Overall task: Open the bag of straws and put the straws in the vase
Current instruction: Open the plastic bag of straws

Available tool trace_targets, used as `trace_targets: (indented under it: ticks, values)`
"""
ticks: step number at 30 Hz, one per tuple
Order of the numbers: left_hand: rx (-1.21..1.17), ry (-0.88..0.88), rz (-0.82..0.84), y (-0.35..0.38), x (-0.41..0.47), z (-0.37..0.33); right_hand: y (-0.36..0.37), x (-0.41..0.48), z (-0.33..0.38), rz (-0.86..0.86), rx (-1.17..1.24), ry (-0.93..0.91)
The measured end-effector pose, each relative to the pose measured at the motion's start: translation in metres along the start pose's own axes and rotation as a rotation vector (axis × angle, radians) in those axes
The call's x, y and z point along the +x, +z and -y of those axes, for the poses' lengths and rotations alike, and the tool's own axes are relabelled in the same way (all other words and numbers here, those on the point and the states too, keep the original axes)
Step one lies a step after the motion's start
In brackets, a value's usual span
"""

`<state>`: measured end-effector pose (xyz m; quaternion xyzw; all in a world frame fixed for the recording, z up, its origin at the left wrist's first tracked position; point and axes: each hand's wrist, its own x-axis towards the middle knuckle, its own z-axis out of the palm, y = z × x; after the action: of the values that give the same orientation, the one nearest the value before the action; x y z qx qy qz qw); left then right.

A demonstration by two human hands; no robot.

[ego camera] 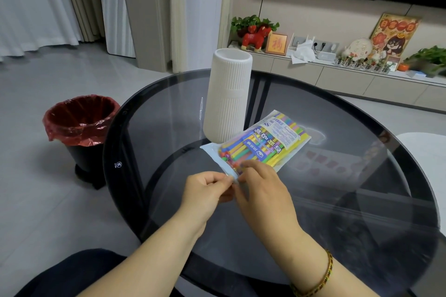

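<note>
Clear plastic is forming the bag of straws [259,143], a flat packet that is lying on the dark round glass table [337,176] with its far end angled up toward the right and its near end toward the person. Through the film the straws [243,148] are showing in bands of yellow, green, blue, pink and orange, packed side by side along the packet's length, and a white printed label with blue lettering is covering much of the upper face. Its near corner is lifting slightly off the glass where both hands are meeting on it: the left hand [205,191] is pinching the sealed edge between thumb and fingertips, and the right hand [261,190] is pinching the same edge just beside it, fingers closed on the plastic, so both grips are clamped on the packet. Just behind the bag, touching or nearly touching its far left side, a tall white ribbed vase [228,94] is standing upright with an open top. On the floor to the left of the table a black bin with a red liner [79,123] is sitting. A braided bracelet [321,277] is circling the right wrist.
</note>
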<state>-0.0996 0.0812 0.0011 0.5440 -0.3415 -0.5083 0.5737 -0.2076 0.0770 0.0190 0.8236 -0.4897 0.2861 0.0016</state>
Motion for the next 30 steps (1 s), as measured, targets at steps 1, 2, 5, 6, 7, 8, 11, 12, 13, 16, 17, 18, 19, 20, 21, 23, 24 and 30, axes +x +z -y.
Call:
trace_targets:
  ticks: [1,2,5,6,7,8,11,12,13,16,17,18,19,20,21,23,24,30]
  values:
    - [0.014,0.004,-0.007,0.001,0.0,0.001,0.0,0.0,0.0,0.013,0.016,0.013]
    - [0.022,0.005,-0.008,0.002,0.0,0.001,-0.001,0.0,0.0,0.027,0.033,0.028]
    - [0.039,0.01,0.012,0.002,0.001,0.003,-0.001,0.002,-0.006,0.088,0.109,0.083]
    - [0.044,0.013,0.02,0.002,0.001,0.003,-0.002,0.003,-0.009,0.094,0.132,0.093]
    - [0.048,0.014,0.027,0.002,0.001,0.003,-0.002,0.004,-0.01,0.1,0.146,0.107]
    - [0.051,0.015,0.031,0.002,0.0,0.003,-0.004,0.005,-0.01,0.101,0.149,0.12]
    - [0.063,0.028,0.009,0.004,0.001,0.005,-0.005,0.007,-0.008,0.1,0.097,0.092]
    - [0.068,0.034,0.0,0.004,0.001,0.006,-0.004,0.007,-0.007,0.119,0.063,0.081]
    - [0.076,0.041,-0.004,0.005,0.002,0.007,-0.003,0.007,-0.005,0.135,0.037,0.072]
    - [0.107,0.057,0.008,0.007,0.0,0.008,-0.002,0.005,-0.004,0.098,0.029,0.038]
    - [0.111,0.06,0.014,0.007,0.0,0.008,-0.002,0.005,-0.004,0.105,0.029,0.048]
    - [0.113,0.061,0.02,0.007,0.001,0.009,-0.002,0.005,-0.005,0.126,0.04,0.072]
    - [0.116,0.061,0.025,0.007,0.001,0.009,-0.002,0.005,-0.007,0.14,0.053,0.102]
    - [0.121,0.06,0.03,0.007,0.002,0.008,-0.001,0.005,-0.009,0.133,0.062,0.121]
    - [0.123,0.057,0.032,0.006,0.002,0.008,-0.001,0.005,-0.009,0.117,0.066,0.13]
    - [0.113,0.044,0.021,0.006,0.003,0.008,0.001,0.004,-0.006,0.071,0.092,0.118]
    - [0.106,0.036,0.009,0.006,0.003,0.008,0.002,0.003,-0.005,0.046,0.113,0.101]
    - [0.14,0.019,0.037,0.009,0.007,0.007,0.004,0.004,-0.004,0.001,0.097,0.049]
